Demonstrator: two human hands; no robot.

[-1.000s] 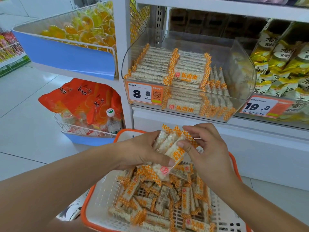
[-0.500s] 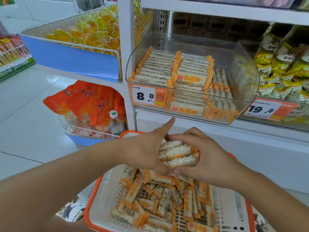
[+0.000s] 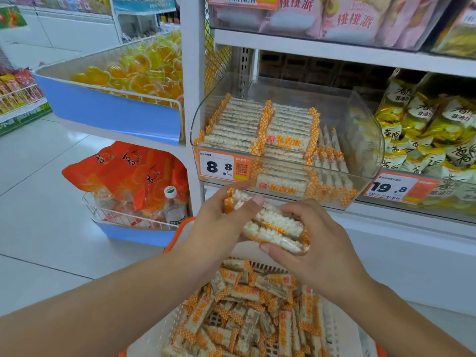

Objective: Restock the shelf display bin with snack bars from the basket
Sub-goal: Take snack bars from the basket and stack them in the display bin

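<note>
Both hands, left hand (image 3: 219,222) and right hand (image 3: 316,243), clamp a stack of snack bars (image 3: 273,225) above the basket (image 3: 342,331), display bin (image 3: 365,140) next, needing a lift.

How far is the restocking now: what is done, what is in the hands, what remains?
Done: the clear bin already holds neat rows of bars at left and middle. In hand: the left hand and right hand together grip a small stack of bars below the bin. Left: the bin's right side has room, and the basket holds many loose bars.
</note>
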